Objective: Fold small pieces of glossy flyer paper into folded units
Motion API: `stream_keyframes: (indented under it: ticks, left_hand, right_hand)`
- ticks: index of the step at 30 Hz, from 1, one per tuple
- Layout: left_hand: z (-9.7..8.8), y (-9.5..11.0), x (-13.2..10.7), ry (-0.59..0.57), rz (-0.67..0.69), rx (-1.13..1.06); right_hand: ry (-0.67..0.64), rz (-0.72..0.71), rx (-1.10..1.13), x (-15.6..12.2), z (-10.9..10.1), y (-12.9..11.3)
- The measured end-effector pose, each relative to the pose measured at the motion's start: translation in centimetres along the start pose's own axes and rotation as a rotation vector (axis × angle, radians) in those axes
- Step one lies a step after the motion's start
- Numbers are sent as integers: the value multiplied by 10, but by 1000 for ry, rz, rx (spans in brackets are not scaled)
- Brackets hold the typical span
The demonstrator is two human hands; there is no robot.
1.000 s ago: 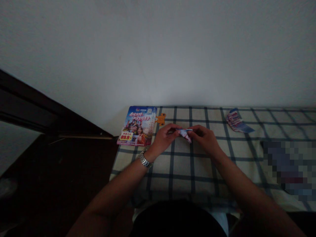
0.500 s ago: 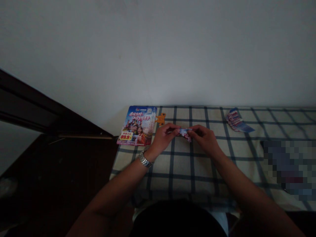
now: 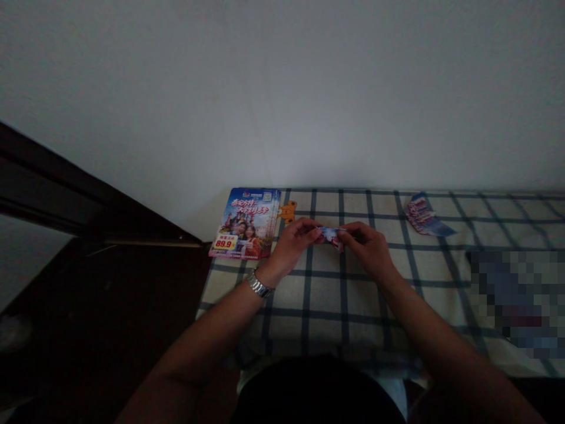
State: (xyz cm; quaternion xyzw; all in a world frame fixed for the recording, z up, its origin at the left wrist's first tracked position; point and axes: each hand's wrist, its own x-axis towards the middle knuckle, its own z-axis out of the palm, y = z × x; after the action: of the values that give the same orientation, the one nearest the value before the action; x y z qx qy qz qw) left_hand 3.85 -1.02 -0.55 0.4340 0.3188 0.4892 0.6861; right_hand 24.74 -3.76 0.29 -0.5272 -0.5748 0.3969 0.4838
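Note:
Between my hands, above the checked cloth, is a small folded flyer printed in blue, white and pink. My left hand pinches its left end between thumb and fingers, and a metal-band watch circles that wrist. The right end is pinched by my right hand. Fingers hide both ends of the paper. Left of my hands lies a stack of flat flyers with a yellow price box marked 89.9. Several folded flyers lie overlapping to the right.
A blue-and-white checked cloth covers the table, which meets a plain wall. An orange bear-shaped figure shows beside the flyer stack. At the right edge is a pixelated object. A dark door or panel stands at left.
Both hands have shifted very slightly, still pinching the flyer, whose upper face is tilted a little differently. The stack and the folded flyers stay where they were.

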Motion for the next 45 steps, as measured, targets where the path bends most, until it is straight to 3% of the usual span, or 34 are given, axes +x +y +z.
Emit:
stream_keyframes:
  ticks: [32, 41, 45]
  left_hand:
    - [3, 2, -1, 84, -38, -3]
    - [-1, 3, -3, 66, 12, 199]
    - [-1, 7, -3, 10, 141, 412]
  right_hand:
    - [-3, 4, -37, -2, 2, -6]
    - [15, -4, -72, -2, 2, -5]
    - [5, -11, -103, -3, 1, -5]
